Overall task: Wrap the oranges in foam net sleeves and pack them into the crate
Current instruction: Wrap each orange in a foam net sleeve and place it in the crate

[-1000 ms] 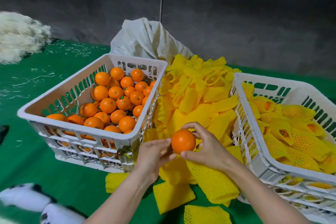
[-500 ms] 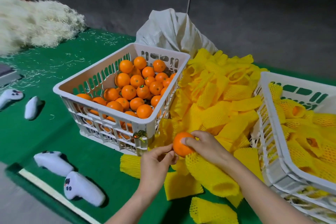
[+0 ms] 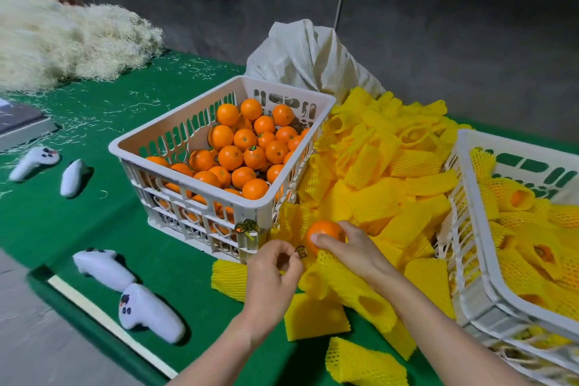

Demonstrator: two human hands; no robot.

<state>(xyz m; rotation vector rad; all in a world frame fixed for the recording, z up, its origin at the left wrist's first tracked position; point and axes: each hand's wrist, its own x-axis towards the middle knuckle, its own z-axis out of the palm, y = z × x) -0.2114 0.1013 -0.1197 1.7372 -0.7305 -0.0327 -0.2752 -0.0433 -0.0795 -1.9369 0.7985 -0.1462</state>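
Above green table [image 3: 175, 260], right fingers [image 3: 348, 226] grip orange [image 3: 324, 229], left fingers [image 3: 282, 252] pinch sticker [image 3: 300, 251].

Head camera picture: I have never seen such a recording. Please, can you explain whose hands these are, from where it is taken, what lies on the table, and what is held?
There is no machine here. A person wears one camera on the head, looking forward and down, so the two arms coming from below are their own. The right hand holds a bare orange. The left hand pinches what looks like a small dark sticker beside it. On the green table stand a white crate of bare oranges and, at the right, a second crate with oranges already in yellow foam net sleeves. Loose sleeves are heaped between them, before a white sack. At the left lie four white handheld controllers and a pile of pale wood shavings.
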